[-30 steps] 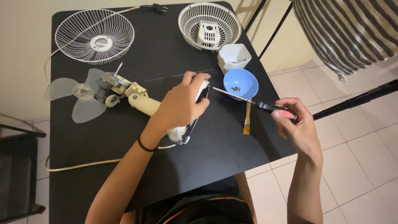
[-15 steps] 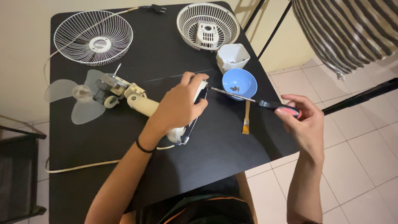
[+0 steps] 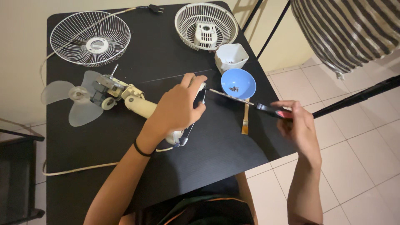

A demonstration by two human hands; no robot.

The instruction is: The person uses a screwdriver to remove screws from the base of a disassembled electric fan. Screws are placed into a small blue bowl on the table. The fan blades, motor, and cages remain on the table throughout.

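L hand [image 3: 177, 109] wraps around the cream fan body [image 3: 143, 107], lying mid-bench [image 3: 216, 154] w/ its blade [image 3: 68, 102] at the left. R hand [image 3: 298, 125] grips a screwdriver [image 3: 250, 103] by the handle; shaft crosses just in front of the blue bowl [image 3: 238, 83], tip at the fan base.

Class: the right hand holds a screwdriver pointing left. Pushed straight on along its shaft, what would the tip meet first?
Probably the fan base gripped by the left hand; the screwdriver in the right hand has its tip right beside it.
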